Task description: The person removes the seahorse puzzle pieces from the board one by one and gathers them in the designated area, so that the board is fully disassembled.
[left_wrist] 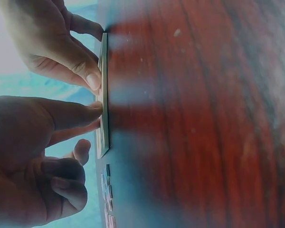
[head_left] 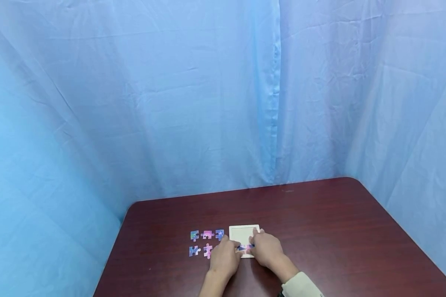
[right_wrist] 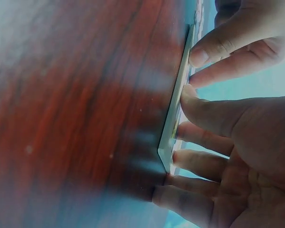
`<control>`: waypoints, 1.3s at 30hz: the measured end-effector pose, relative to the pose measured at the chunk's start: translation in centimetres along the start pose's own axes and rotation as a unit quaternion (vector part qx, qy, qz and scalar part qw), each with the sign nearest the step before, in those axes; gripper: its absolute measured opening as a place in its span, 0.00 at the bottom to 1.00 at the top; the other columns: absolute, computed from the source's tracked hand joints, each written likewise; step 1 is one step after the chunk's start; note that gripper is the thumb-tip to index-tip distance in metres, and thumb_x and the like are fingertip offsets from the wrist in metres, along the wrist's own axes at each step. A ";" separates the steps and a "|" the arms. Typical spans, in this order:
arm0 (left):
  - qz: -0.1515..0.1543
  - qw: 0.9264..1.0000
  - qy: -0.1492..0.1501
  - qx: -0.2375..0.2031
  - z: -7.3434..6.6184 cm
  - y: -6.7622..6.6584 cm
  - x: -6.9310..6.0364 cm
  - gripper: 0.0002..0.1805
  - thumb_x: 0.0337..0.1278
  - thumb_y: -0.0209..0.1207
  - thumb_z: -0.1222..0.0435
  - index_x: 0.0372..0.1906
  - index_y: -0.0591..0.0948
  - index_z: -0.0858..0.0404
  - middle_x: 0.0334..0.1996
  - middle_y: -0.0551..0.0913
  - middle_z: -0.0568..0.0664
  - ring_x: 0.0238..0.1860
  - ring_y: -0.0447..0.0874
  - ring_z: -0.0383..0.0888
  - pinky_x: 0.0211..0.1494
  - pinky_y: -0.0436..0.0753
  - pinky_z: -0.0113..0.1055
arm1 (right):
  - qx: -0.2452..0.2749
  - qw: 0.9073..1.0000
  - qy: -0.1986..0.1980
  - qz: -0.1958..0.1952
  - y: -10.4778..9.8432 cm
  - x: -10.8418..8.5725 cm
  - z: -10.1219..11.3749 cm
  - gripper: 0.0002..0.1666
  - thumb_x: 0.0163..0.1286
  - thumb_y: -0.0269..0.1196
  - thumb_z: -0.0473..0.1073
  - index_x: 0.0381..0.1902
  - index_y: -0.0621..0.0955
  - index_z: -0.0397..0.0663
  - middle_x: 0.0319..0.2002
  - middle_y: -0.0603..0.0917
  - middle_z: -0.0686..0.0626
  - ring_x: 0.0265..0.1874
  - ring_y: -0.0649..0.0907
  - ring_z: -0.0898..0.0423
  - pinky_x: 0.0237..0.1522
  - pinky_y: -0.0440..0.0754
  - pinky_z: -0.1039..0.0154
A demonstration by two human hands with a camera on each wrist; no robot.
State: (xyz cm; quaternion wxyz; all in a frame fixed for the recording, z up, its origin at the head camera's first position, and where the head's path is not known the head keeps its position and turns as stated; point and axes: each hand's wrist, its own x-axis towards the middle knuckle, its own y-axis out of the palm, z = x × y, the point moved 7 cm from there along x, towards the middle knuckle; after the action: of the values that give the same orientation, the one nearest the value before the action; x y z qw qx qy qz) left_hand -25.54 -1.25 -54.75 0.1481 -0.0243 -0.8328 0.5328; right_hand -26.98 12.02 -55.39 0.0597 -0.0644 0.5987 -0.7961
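A white puzzle tray (head_left: 244, 226) lies flat on the dark red-brown table, with blue and pink jigsaw pieces (head_left: 246, 248) fitted along its near side. On the tray's left, my left hand (head_left: 224, 256) presses the pieces with its thumb and index finger; its other fingers curl in the left wrist view. My right hand (head_left: 268, 249) rests on the tray's right side. Its thumb (right_wrist: 194, 102) touches the near part of the tray, while its other fingers extend over and past the right edge. The hands hide part of the pieces beneath them.
Left of the tray, several loose jigsaw pieces (head_left: 207, 234) lie in two rows, one partly behind my left hand. The table (head_left: 338, 231) extends to both sides, and blue curtains (head_left: 193, 103) hang around its back and sides.
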 end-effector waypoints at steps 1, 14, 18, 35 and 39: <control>-0.002 1.000 -0.001 -0.004 0.0 -0.1 0.0 0.13 0.50 0.77 0.60 0.43 0.94 0.56 0.38 0.85 0.53 0.29 0.89 0.53 0.32 0.85 0.43 | -0.002 1.000 0.003 0.002 0.0 0.0 0.0 0.24 0.61 0.77 0.51 0.53 0.91 0.48 0.68 0.83 0.37 0.65 0.85 0.37 0.50 0.88 0.41; 0.030 0.999 -0.014 -0.030 0.4 0.2 1.1 0.13 0.49 0.78 0.62 0.39 0.88 0.58 0.38 0.79 0.52 0.27 0.84 0.49 0.33 0.81 0.42 | -0.009 1.000 0.004 -0.005 0.1 0.6 -0.1 0.24 0.61 0.77 0.52 0.53 0.91 0.49 0.67 0.83 0.38 0.63 0.86 0.38 0.48 0.88 0.41; 0.030 0.999 -0.017 -0.042 0.4 0.0 1.2 0.13 0.48 0.78 0.65 0.38 0.87 0.60 0.39 0.77 0.52 0.26 0.82 0.48 0.31 0.79 0.41 | -0.004 1.000 0.004 -0.009 -0.1 0.7 -0.1 0.23 0.60 0.77 0.51 0.52 0.91 0.50 0.66 0.84 0.38 0.62 0.87 0.38 0.48 0.88 0.41; -0.012 0.999 0.019 -0.045 0.7 -0.4 0.9 0.10 0.49 0.75 0.69 0.31 0.84 0.53 0.29 0.83 0.43 0.26 0.81 0.41 0.29 0.75 0.36 | -0.008 1.000 0.004 -0.012 0.2 0.5 0.0 0.24 0.60 0.78 0.49 0.53 0.91 0.48 0.65 0.85 0.39 0.62 0.87 0.39 0.52 0.88 0.42; -0.039 0.997 0.017 -0.059 1.1 -1.0 0.9 0.10 0.50 0.74 0.69 0.30 0.85 0.52 0.28 0.85 0.41 0.27 0.82 0.39 0.29 0.74 0.34 | -0.003 1.000 0.007 -0.016 0.3 0.5 -0.2 0.27 0.59 0.78 0.50 0.55 0.90 0.45 0.64 0.86 0.38 0.61 0.87 0.38 0.50 0.88 0.42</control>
State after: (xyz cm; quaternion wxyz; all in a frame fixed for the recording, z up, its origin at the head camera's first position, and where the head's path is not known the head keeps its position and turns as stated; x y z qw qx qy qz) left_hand -26.57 -2.50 -54.10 0.1817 -0.0095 -0.8603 0.4762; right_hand -27.49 12.06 -55.72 0.0431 -0.0685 0.6001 -0.7958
